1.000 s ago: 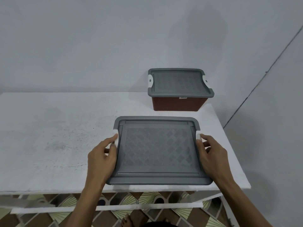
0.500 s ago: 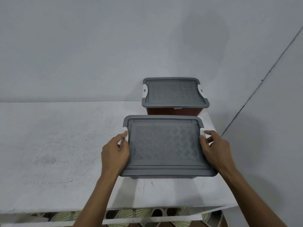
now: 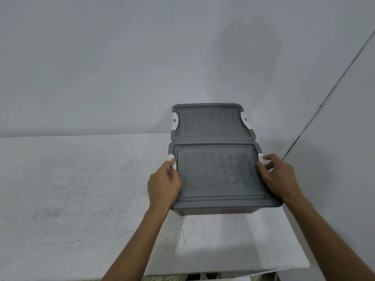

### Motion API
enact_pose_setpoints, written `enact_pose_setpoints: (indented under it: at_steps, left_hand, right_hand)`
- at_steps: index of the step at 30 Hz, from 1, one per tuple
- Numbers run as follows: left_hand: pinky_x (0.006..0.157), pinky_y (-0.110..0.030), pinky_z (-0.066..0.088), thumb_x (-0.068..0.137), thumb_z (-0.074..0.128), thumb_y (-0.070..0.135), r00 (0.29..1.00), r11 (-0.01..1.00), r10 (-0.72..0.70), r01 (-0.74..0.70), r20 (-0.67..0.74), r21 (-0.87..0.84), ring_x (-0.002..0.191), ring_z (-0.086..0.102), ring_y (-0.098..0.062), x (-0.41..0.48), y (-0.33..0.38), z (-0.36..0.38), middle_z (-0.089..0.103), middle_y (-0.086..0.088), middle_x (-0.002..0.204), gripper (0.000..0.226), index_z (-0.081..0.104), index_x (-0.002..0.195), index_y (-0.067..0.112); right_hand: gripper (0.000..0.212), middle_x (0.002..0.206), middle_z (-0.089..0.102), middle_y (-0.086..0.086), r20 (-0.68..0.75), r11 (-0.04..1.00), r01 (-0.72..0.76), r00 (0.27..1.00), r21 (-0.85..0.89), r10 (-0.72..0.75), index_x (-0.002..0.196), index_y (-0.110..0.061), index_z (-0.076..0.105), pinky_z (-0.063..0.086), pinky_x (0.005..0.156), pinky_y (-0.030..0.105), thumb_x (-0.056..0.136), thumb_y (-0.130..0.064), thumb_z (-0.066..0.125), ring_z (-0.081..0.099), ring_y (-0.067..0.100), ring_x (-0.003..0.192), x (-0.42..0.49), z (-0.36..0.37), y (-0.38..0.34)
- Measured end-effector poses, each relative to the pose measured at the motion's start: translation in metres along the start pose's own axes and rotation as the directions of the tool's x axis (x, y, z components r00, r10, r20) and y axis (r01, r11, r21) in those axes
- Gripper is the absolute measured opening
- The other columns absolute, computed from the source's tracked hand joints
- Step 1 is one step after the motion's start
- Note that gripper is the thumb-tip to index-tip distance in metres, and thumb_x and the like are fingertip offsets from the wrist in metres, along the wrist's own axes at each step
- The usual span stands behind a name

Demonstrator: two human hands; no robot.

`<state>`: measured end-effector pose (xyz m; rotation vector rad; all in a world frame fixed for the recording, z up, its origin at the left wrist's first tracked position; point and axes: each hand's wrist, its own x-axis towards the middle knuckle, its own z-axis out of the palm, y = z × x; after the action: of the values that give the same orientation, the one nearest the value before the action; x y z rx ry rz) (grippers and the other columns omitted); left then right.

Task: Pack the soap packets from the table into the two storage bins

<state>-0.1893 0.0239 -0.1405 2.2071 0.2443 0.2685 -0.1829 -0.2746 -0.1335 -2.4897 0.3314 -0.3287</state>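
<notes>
Two lidded storage bins stand at the table's far right. The near bin (image 3: 219,175) has a grey patterned lid and white side latches; its front edge touches or nearly touches the far bin (image 3: 211,121), which sits against the wall with the same grey lid and white latches. My left hand (image 3: 164,183) grips the near bin's left side at its latch. My right hand (image 3: 278,177) grips its right side, fingers on the right latch. No soap packets are visible; both lids are closed.
The white table (image 3: 81,189) stretches to the left with a scuffed surface. Its right edge runs just beside the bins, next to a grey wall (image 3: 334,159). A patterned floor shows below the front edge.
Both hands have pushed the near bin away from the front edge toward the wall, until it sits right against the far bin.
</notes>
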Motion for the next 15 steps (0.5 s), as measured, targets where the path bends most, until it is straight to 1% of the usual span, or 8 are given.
enact_pose_setpoints:
  at_steps: [3,7,9,12,13,14,15]
  left_hand:
    - [0.057,-0.015,0.039,0.098,0.047,0.022,1.000,1.000,-0.008,0.008,-0.004,-0.002,0.059,0.055,-0.009,0.000,0.001,0.001,0.069,0.002,0.083,0.031,0.060,0.127,0.021]
    - [0.055,-0.019,0.039,0.100,0.044,0.023,1.000,1.000,0.012,-0.012,0.010,0.013,0.057,0.055,-0.010,-0.001,-0.001,0.002,0.067,0.002,0.077,0.031,0.058,0.127,0.023]
    - [0.054,-0.019,0.038,0.101,0.041,0.024,0.999,1.000,0.022,-0.022,0.034,0.016,0.058,0.055,-0.011,-0.001,-0.002,0.001,0.066,0.001,0.077,0.031,0.055,0.129,0.023]
    - [0.054,-0.020,0.040,0.102,0.036,0.025,0.995,0.999,0.041,-0.043,0.094,0.018,0.063,0.058,-0.014,-0.001,-0.005,0.000,0.064,0.001,0.078,0.030,0.048,0.130,0.025]
    - [0.055,-0.022,0.041,0.102,0.034,0.026,0.992,0.999,0.040,-0.043,0.119,0.017,0.066,0.059,-0.016,-0.003,-0.005,-0.002,0.062,0.003,0.077,0.030,0.045,0.130,0.026]
    - [0.058,-0.024,0.042,0.103,0.033,0.027,0.988,0.999,0.047,-0.048,0.144,0.005,0.070,0.060,-0.017,-0.002,-0.007,-0.003,0.062,0.006,0.080,0.030,0.043,0.132,0.027]
    - [0.061,-0.026,0.043,0.103,0.032,0.029,0.982,0.999,0.052,-0.053,0.182,0.003,0.074,0.061,-0.017,-0.002,-0.008,-0.007,0.063,0.006,0.087,0.031,0.041,0.133,0.028]
  right_hand:
    - [0.028,0.092,0.068,0.011,0.013,1.000,0.005,1.000,-0.030,-0.005,0.112,-0.011,0.058,0.039,0.069,0.030,0.094,-0.032,0.058,0.055,0.025,0.073,0.004,0.001,0.000]
    - [0.029,0.090,0.068,0.011,0.004,0.995,0.036,0.999,-0.095,-0.036,0.113,-0.011,0.056,0.043,0.066,0.032,0.095,-0.034,0.055,0.057,0.026,0.071,0.002,0.002,0.001]
    - [0.031,0.090,0.068,0.013,0.000,0.982,0.049,0.999,-0.183,-0.049,0.113,-0.011,0.055,0.048,0.064,0.036,0.097,-0.037,0.052,0.060,0.030,0.073,-0.001,0.001,-0.001]
    - [0.034,0.097,0.066,0.015,-0.026,0.924,0.081,0.995,-0.375,-0.098,0.115,-0.008,0.056,0.045,0.063,0.036,0.098,-0.036,0.047,0.062,0.035,0.080,-0.006,0.001,-0.006]
    - [0.035,0.098,0.065,0.015,-0.023,0.907,0.081,0.995,-0.413,-0.099,0.116,-0.008,0.057,0.046,0.063,0.037,0.098,-0.036,0.046,0.062,0.035,0.082,-0.010,0.001,-0.009]
    - [0.036,0.098,0.063,0.014,-0.028,0.892,0.085,0.994,-0.444,-0.109,0.116,-0.008,0.058,0.047,0.064,0.037,0.097,-0.036,0.046,0.061,0.034,0.083,-0.012,0.002,-0.012]
    - [0.036,0.099,0.061,0.014,-0.024,0.881,0.087,0.994,-0.466,-0.111,0.117,-0.008,0.058,0.047,0.064,0.037,0.096,-0.036,0.047,0.059,0.033,0.085,-0.016,0.003,-0.015]
